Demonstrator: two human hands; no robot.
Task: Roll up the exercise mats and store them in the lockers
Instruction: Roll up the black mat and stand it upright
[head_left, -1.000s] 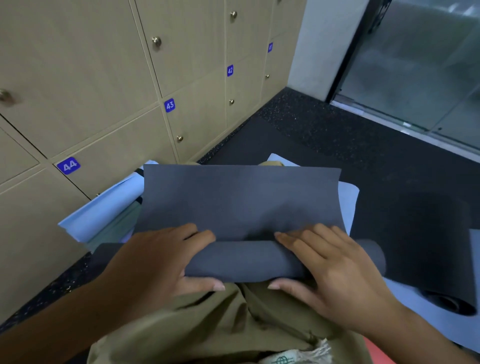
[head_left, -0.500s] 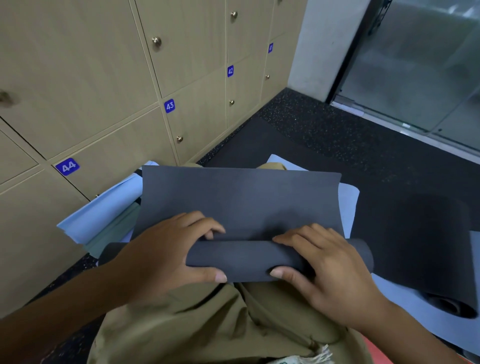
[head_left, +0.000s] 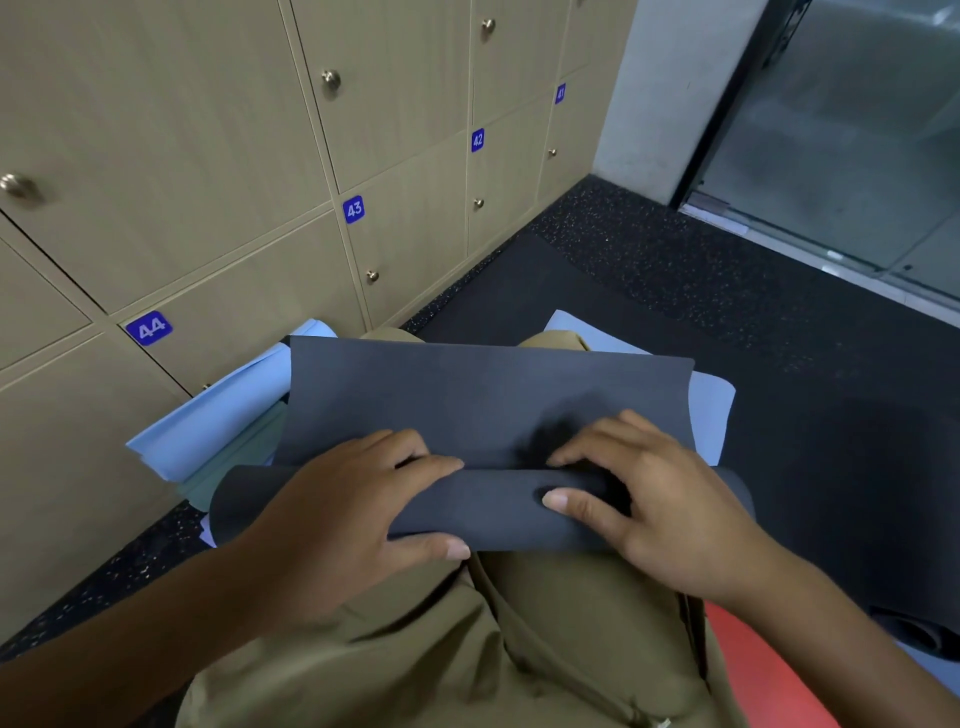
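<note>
A dark grey mat (head_left: 483, 395) lies across my lap, its near end wound into a roll (head_left: 498, 512). My left hand (head_left: 348, 509) grips the roll's left part, fingers over the top and thumb underneath. On the right part, my right hand (head_left: 654, 509) grips the roll the same way, thumb on its front. Beige lockers (head_left: 234, 156) numbered 41 to 44 stand closed along the left wall.
Light blue mats (head_left: 208, 431) and a green one (head_left: 234, 467) lie under the grey mat by the lockers. Another black mat (head_left: 857, 493) lies partly rolled on the right. A red mat (head_left: 769, 670) shows at my right side. Glass doors (head_left: 841, 130) stand at the far right.
Both hands have rolled the grey mat further away from me; the roll is thicker and the flat part is shorter. My right thumb has come round onto the roll's front.
</note>
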